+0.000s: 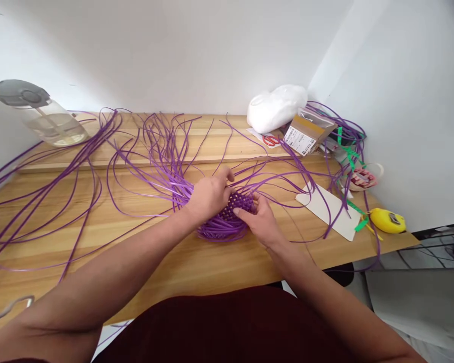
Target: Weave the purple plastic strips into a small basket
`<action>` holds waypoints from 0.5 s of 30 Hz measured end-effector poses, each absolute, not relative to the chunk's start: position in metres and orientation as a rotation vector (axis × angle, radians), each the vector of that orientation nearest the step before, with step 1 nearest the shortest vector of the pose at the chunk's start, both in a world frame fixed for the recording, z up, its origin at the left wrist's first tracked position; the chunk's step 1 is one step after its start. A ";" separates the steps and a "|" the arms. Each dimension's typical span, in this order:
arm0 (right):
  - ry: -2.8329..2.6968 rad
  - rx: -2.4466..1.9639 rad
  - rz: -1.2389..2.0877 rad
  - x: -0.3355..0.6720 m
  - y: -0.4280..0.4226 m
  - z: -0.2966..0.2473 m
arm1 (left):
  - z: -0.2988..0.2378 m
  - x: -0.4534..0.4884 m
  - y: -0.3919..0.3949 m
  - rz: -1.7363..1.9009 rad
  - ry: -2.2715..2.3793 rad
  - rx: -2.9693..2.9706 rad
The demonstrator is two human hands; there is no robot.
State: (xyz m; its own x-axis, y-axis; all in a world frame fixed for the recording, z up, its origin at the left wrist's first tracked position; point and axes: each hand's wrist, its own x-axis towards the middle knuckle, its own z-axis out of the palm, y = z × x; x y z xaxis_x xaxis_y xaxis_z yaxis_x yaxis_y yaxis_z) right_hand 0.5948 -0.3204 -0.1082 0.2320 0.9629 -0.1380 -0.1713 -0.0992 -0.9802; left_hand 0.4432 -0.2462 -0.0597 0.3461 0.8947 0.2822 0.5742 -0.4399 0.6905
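A small openwork piece woven from purple strips (pixel 234 205) lies on the wooden table in front of me, with long loose strips fanning out from it. My right hand (pixel 264 222) grips its right edge, thumb on top and fingers behind. Over its upper left side is my left hand (pixel 211 195), fingers bent together at the base of the loose strips. It seems to pinch a purple strip, though the fingertips partly cover it. A bundle of curved strips (pixel 223 231) bulges below the woven part, towards me.
A clear bottle with a grey lid (pixel 55 121) stands at the left. At the right are a white bag (pixel 278 108), red-handled scissors (pixel 270 140), a labelled box (pixel 306 136), a tape roll (pixel 363 179), a white card (pixel 329 210) and a yellow tape measure (pixel 388 221).
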 end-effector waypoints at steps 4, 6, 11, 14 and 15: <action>-0.972 -1.158 1.454 0.606 -0.332 -0.102 | -0.048 0.425 -0.241 0.764 0.933 1.739; -0.974 -1.118 1.549 0.612 -0.337 -0.102 | -0.044 0.418 -0.244 0.665 0.783 1.601; -0.920 -1.128 1.609 0.607 -0.353 -0.109 | -0.040 0.413 -0.260 0.457 0.607 1.560; -0.982 -1.160 1.622 0.604 -0.363 -0.107 | -0.042 0.412 -0.267 0.287 0.584 1.551; -1.030 -1.191 1.605 0.604 -0.368 -0.104 | -0.044 0.411 -0.269 0.255 0.597 1.555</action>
State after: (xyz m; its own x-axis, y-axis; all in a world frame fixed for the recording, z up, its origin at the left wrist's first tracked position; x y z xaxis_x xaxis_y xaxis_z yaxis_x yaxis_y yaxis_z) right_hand 0.6038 -0.3677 -0.1039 -0.1702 0.9510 -0.2580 -0.1619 -0.2852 -0.9447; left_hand 0.4111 -0.2689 -0.0442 0.8348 0.5143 -0.1962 0.2137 0.0257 0.9766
